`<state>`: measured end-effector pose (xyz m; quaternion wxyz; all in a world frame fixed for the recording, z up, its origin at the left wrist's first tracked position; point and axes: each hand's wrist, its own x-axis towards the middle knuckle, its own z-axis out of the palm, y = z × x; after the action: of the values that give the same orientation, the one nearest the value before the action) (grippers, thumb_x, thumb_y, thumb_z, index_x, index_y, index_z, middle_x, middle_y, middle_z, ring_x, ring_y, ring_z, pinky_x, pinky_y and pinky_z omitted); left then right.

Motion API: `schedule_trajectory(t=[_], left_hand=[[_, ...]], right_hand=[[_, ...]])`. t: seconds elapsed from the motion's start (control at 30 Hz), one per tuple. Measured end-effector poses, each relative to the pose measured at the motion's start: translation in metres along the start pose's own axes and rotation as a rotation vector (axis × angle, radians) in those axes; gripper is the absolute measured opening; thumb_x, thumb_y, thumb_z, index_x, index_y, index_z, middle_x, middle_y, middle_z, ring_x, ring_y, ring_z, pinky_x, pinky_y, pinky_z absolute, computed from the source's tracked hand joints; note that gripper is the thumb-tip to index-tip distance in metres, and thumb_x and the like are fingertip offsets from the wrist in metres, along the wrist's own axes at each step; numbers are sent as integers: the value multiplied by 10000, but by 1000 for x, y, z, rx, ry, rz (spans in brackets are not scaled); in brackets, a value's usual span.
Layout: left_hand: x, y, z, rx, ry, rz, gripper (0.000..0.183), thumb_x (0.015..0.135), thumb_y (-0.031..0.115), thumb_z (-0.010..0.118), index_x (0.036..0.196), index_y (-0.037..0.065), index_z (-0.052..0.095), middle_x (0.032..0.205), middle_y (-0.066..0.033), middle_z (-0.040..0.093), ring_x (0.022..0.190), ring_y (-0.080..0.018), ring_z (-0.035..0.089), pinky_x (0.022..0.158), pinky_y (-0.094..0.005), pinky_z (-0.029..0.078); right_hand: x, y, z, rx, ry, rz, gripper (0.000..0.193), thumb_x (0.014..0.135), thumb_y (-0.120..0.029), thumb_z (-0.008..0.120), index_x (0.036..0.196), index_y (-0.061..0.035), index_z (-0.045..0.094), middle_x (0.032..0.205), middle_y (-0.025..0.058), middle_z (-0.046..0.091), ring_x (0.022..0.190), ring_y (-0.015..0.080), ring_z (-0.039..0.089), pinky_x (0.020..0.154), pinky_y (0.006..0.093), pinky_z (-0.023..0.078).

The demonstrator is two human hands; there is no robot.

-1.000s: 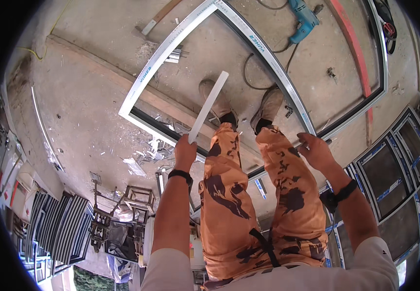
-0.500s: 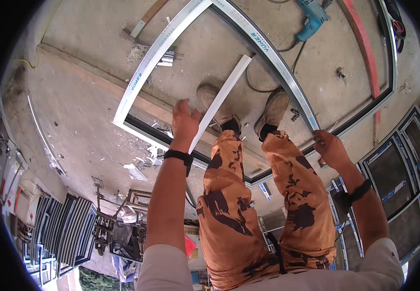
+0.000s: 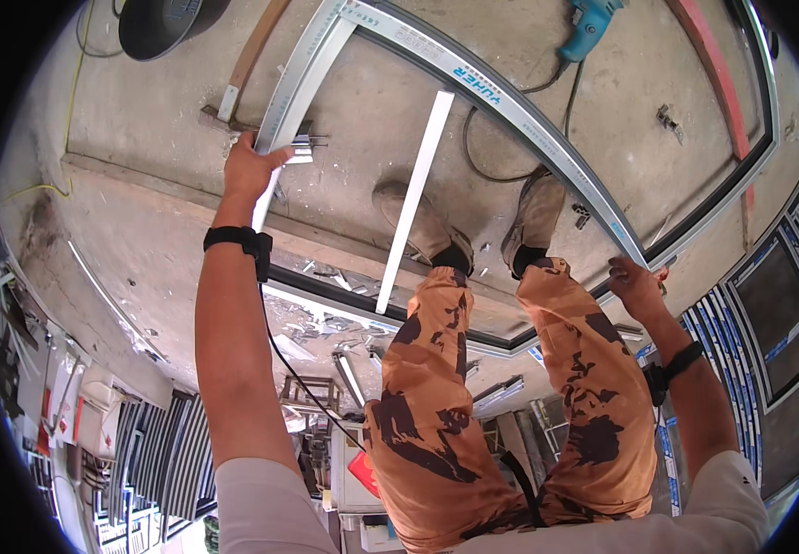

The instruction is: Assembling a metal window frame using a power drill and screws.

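A light-grey metal window frame [image 3: 547, 129] with a black inner edge lies in front of me and around my feet. My left hand [image 3: 250, 174] is closed round its left bar, the thumb lying on the inner side. At the near right end of the long middle bar, my right hand [image 3: 637, 284] has its fingers bent against the metal. Its fingertips are partly hidden. Between the hands, a loose white strip [image 3: 415, 198] slants across the opening beside my shoe, its lower end at the frame's near bar.
A teal power drill [image 3: 588, 35] with its cable lies at the far right. A hammer [image 3: 231, 97] and metal offcuts [image 3: 300, 148] are near my left hand. A wooden beam [image 3: 155, 189] crosses the floor, a red bar [image 3: 714, 74] lies right, and a black bowl [image 3: 167, 26] is far left.
My left hand has moved left and away from me, from above the near bar onto the left bar, and closed there. The white strip now lies steeper. My right hand stays at the frame.
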<state>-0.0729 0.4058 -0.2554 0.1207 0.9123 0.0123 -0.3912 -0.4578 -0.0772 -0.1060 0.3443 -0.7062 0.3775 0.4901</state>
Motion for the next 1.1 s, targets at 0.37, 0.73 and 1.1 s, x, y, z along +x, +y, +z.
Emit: schedule_trajectory(t=[0.37,0.73,1.1], left_hand=[[-71,30,60,528,484,315,887,719,200,813,1421,16,304,1376,-188,354,1242,-378,384,1042,-486,351],[-113,51,141,390,133,328,225,766,200,734,831,69,563,937,-128,563,908,-347,574,804,-447,493],[-63,58,75,523,278,-72,695,769,254,787,1278,8,381,1242,-238,525,1122,-400,548,948,-449,464]], right_hand=[[-24,-31,-7,217,4,-44,394,823,-107,641,1202,-17,579,984,146,693,907,247,685,813,329,527],[-7,27,-5,44,73,10,387,809,-143,633,1173,-14,604,990,166,693,927,289,678,835,359,517],[-22,52,-8,105,19,35,365,846,-153,621,1186,-23,600,951,150,695,886,251,682,806,334,515]])
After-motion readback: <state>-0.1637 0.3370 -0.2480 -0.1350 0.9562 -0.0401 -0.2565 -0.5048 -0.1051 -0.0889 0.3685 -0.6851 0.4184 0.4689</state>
